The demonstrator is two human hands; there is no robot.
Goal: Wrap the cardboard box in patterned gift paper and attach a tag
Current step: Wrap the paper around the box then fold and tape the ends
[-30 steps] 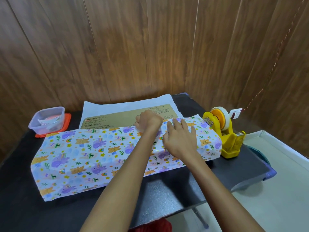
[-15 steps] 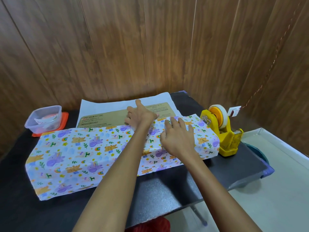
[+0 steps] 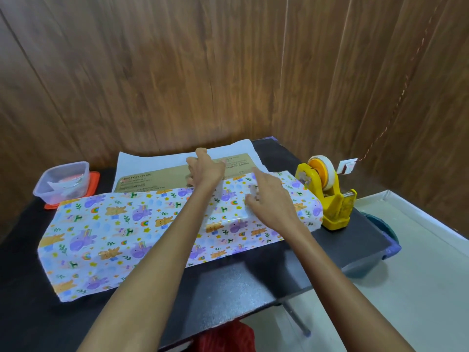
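A long flat cardboard box (image 3: pixel 165 177) lies on the black table (image 3: pixel 228 288). Patterned gift paper (image 3: pixel 114 224) with bears and rainbows is folded over its near side and top. The paper's white underside (image 3: pixel 152 158) lies flat behind the box. My left hand (image 3: pixel 206 171) reaches across the box to its far edge, fingers spread and thumb raised, holding nothing. My right hand (image 3: pixel 269 199) is over the folded paper near the box's right end, index finger extended and the other fingers loosely bent. A small white tag (image 3: pixel 347 166) hangs on a red-white string beside the dispenser.
A yellow tape dispenser (image 3: pixel 330 199) stands at the right end of the box. A clear plastic container (image 3: pixel 63 181) sits on an orange lid (image 3: pixel 95 181) at the back left. Wooden wall panels close in behind and on the right. The table's edge runs close on the right.
My left hand uncurled from the paper's edge and moved forward over the bare cardboard. My right hand shifted from lying flat on the paper to a looser pose with its index finger out.
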